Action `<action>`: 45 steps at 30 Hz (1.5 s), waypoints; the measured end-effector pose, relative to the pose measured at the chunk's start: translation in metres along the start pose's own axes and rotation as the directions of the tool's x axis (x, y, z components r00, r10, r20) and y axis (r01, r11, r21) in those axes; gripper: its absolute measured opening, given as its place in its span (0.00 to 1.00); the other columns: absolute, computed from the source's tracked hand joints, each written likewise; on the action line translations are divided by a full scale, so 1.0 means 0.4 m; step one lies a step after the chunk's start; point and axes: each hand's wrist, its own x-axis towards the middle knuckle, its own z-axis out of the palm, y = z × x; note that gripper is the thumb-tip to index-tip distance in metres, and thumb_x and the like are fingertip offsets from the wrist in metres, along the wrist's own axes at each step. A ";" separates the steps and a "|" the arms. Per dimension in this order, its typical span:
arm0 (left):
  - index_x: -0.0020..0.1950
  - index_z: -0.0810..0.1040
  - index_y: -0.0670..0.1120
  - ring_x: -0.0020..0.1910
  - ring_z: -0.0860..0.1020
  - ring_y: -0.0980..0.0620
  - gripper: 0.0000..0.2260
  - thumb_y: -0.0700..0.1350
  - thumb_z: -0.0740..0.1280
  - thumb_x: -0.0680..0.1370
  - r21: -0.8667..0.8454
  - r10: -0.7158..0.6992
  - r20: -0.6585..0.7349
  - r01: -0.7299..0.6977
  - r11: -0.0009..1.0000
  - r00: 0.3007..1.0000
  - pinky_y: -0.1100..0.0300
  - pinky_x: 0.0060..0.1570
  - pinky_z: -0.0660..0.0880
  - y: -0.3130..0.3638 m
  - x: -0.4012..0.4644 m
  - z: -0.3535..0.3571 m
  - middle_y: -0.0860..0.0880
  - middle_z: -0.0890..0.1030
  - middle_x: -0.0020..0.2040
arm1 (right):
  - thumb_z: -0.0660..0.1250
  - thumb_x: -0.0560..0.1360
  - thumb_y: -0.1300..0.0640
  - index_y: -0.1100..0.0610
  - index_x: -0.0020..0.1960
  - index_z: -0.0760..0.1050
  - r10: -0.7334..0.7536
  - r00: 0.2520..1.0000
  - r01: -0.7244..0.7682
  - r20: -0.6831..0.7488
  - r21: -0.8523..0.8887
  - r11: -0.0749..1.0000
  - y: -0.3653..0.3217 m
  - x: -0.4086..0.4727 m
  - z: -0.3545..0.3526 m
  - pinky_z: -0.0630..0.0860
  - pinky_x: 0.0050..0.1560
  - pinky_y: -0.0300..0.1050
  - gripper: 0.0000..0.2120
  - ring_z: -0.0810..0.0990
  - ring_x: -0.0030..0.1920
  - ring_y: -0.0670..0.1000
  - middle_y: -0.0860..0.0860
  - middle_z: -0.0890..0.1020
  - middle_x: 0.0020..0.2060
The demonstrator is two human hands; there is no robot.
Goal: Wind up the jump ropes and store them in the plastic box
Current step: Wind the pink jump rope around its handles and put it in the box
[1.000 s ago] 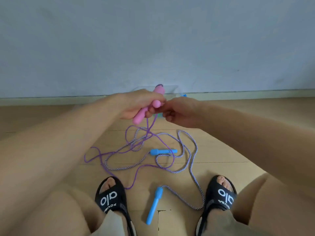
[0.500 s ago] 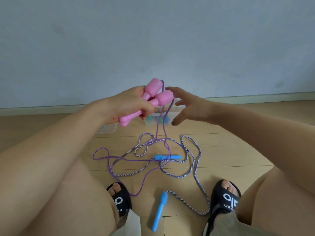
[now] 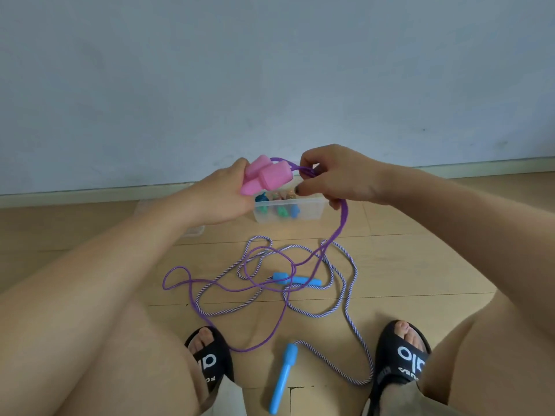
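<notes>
The left hand [image 3: 220, 196] grips the two pink handles [image 3: 265, 175] together; its fingers are curled around their lower part, so only the thick upper ends show, and the thin ends are hidden in the palm. The right hand [image 3: 336, 175] is just beside the handles and pinches the purple rope [image 3: 341, 226] close to where it leaves them. Its fingers are curled over the rope, and how many strands pass through them is hard to make out. From this hand the rope hangs down to the floor [image 3: 420, 265], where it lies in loose loops.

On the floor the purple rope is tangled with a striped rope [image 3: 348, 295], and where they cross I cannot tell which one is on top. One blue handle [image 3: 295, 280] lies in the middle of the loops, partly covered by the purple rope. A second blue handle [image 3: 283, 376] lies near the bottom edge, between the two black slippers [image 3: 402, 358]; the striped rope is joined to its upper end.

The box [image 3: 306, 210] stands on the floor behind the hands, near the wall [image 3: 270, 70]. It is clear plastic, and the hands hide its upper part. Inside are some green and blue shapes, too blurred to name. A clear flat piece [image 3: 195, 231] shows under the left arm, mostly hidden.
</notes>
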 end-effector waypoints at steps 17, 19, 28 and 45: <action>0.51 0.68 0.44 0.49 0.72 0.48 0.11 0.42 0.68 0.74 0.160 0.273 -0.101 -0.255 0.953 0.957 0.56 0.45 0.68 0.026 0.004 0.042 0.48 0.71 0.49 | 0.67 0.79 0.54 0.61 0.48 0.76 -0.062 0.980 -0.009 0.190 0.350 0.937 -0.001 -0.033 0.010 0.74 0.34 0.44 0.09 0.72 0.29 0.49 0.49 0.82 0.32; 0.51 0.67 0.44 0.49 0.73 0.48 0.11 0.45 0.69 0.76 0.141 0.286 -0.120 -0.268 0.953 0.951 0.54 0.47 0.71 0.032 0.002 0.042 0.47 0.73 0.50 | 0.68 0.78 0.55 0.61 0.50 0.76 -0.059 0.978 -0.021 0.200 0.376 0.927 0.002 -0.030 0.006 0.71 0.34 0.44 0.09 0.69 0.29 0.49 0.49 0.82 0.32; 0.49 0.59 0.49 0.40 0.72 0.44 0.14 0.50 0.65 0.77 0.297 0.310 -0.166 -0.252 0.921 0.936 0.51 0.36 0.69 0.040 0.009 0.037 0.53 0.69 0.41 | 0.67 0.79 0.51 0.56 0.59 0.73 -0.017 0.985 -0.062 0.169 0.451 0.890 0.012 -0.019 -0.002 0.53 0.27 0.42 0.12 0.56 0.27 0.49 0.57 0.75 0.40; 0.48 0.61 0.48 0.38 0.69 0.43 0.14 0.51 0.65 0.76 0.431 0.306 -0.260 -0.173 0.886 0.916 0.54 0.35 0.63 0.036 0.028 0.034 0.50 0.69 0.40 | 0.59 0.83 0.46 0.59 0.55 0.74 -0.040 0.994 0.074 -0.098 0.377 0.923 0.022 -0.001 0.024 0.60 0.26 0.43 0.16 0.60 0.24 0.48 0.59 0.75 0.34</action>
